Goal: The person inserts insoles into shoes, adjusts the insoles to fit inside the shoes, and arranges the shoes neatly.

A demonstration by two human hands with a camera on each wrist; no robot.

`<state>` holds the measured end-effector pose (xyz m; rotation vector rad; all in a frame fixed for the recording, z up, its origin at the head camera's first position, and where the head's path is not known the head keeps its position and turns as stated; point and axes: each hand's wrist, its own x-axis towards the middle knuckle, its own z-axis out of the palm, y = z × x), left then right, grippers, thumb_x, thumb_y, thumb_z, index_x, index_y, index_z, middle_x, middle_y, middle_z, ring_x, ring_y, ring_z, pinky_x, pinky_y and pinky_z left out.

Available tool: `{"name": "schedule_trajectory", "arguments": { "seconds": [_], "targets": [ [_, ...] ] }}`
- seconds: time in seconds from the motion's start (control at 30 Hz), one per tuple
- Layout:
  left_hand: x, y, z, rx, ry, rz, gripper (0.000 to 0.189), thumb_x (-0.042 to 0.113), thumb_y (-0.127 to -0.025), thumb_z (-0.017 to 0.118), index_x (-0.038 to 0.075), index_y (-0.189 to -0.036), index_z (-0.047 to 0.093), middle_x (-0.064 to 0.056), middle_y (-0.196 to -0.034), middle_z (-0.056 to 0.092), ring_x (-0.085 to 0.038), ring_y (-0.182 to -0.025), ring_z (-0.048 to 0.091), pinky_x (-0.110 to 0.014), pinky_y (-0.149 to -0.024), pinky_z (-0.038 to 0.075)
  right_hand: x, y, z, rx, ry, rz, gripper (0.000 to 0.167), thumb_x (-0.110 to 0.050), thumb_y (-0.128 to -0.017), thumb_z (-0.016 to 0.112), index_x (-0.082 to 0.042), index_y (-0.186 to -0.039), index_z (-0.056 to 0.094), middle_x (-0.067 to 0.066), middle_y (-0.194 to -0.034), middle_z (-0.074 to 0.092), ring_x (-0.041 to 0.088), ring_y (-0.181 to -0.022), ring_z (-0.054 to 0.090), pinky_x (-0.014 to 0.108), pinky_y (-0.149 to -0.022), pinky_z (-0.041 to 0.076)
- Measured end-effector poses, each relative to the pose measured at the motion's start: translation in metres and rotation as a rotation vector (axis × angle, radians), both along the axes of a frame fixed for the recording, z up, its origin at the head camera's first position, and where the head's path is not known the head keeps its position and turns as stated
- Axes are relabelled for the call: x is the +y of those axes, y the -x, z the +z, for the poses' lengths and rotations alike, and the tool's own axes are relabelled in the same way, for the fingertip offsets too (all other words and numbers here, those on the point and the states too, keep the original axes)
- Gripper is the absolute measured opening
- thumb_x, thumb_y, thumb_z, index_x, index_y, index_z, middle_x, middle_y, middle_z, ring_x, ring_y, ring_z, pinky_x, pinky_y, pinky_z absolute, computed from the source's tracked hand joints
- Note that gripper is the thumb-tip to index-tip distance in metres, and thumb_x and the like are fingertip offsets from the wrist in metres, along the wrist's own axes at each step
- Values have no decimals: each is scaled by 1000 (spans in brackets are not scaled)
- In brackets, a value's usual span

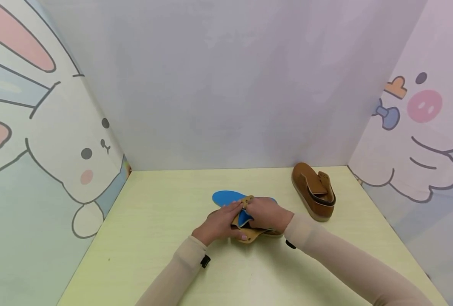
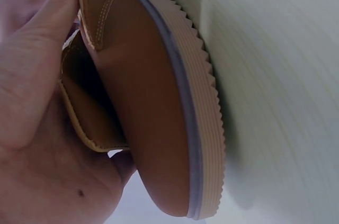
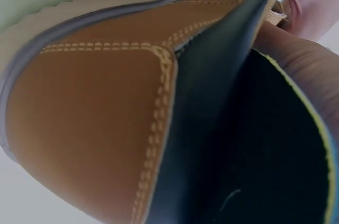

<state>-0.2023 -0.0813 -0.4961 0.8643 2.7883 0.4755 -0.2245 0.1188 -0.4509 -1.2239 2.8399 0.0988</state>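
Pale tabletop (image 1: 149, 242) lies under the nearer brown shoe (image 2: 148, 107), whose flap (image 1: 247, 234) the left hand (image 1: 221, 223) grips, apparently steadying its opening around the blue insole (image 1: 244, 218) the right hand (image 1: 267, 213) pinches.

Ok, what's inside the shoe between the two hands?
Part of a blue insole shows in the opening of the shoe. The right hand covers some of it, and the upper hides the toe space, so its depth can't be seen.
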Motion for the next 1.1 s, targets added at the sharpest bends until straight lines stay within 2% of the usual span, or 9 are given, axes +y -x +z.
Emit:
{"name": "schedule_trajectory", "arguments": {
  "seconds": [0.13, 0.33, 0.63, 0.93, 1.1],
  "targets": [
    [0, 1, -1, 4, 4, -2, 106, 65, -83, 72, 12, -162, 26, -1, -168, 20, -20, -153, 19, -37, -122, 23, -1, 2, -5, -2, -1, 4, 15, -25, -86, 81, -11, -89, 74, 2, -89, 67, 12, -71, 58, 30, -61, 51],
    [0, 0, 0, -10, -2, 3, 106, 65, -83, 72, 13, -162, 26, 0, -168, 19, -20, -153, 19, -39, -122, 23, -3, 2, -7, -12, 15, -1, 16, -26, -88, 81, -12, -88, 74, 1, -87, 65, 11, -69, 55, 30, -59, 48],
    [-1, 1, -3, -9, 3, -2, 104, 64, -84, 72, 14, -162, 25, 0, -168, 18, -20, -153, 18, -38, -123, 22, -6, 1, -10, 22, 13, 19, 21, -30, -89, 80, -11, -99, 76, 2, -93, 68, 12, -71, 59, 30, -59, 51],
    [-1, 0, -3, -8, -6, 11, 106, 64, -83, 72, 16, -163, 23, 1, -168, 17, -20, -154, 17, -40, -123, 23, -10, -1, -14, 4, 43, -15, 27, -26, -91, 78, -9, -112, 76, 4, -105, 71, 16, -83, 64, 32, -65, 56],
    [-1, 0, -4, -12, -15, 3, 106, 64, -83, 72, 15, -163, 22, -1, -169, 16, -21, -154, 17, -41, -123, 21, -11, -4, -16, 8, 58, -29, 25, -25, -91, 78, -9, -110, 77, 5, -108, 70, 15, -84, 64, 31, -62, 54]
  ]
}}
